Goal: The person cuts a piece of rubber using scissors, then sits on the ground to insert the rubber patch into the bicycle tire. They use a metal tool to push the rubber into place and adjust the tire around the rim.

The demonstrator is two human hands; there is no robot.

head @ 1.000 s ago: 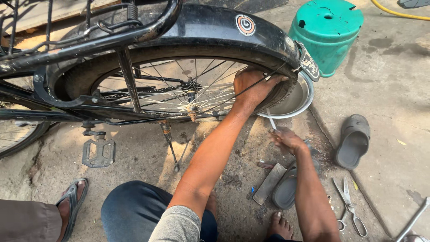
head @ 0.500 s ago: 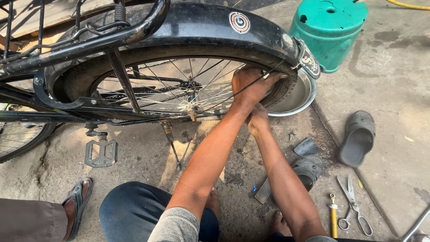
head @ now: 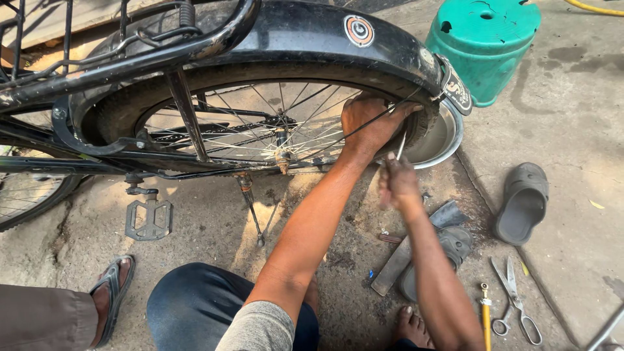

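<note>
Fingers of the left hand [head: 368, 125] are seen clamped around the black tyre [head: 123, 107] of the bicycle wheel, just under the rear end of the black mudguard [head: 305, 32], with the forearm stretched up across the spokes [head: 260, 130]. Just below it, the right hand [head: 398, 182] is closed on a thin metal tool [head: 401, 145], whose tip is pointed up at the rim beside the left hand; the hand is blurred, so the grip cannot be told finger by finger. A metal basin [head: 445, 140] is set right behind the wheel, and a green plastic stool [head: 484, 45] stands beyond it. On the concrete to the right, a grey sandal [head: 522, 203] and scissors [head: 513, 300] are laid out well apart from the hands. A pedal [head: 149, 219] is hung low at the left.
</note>
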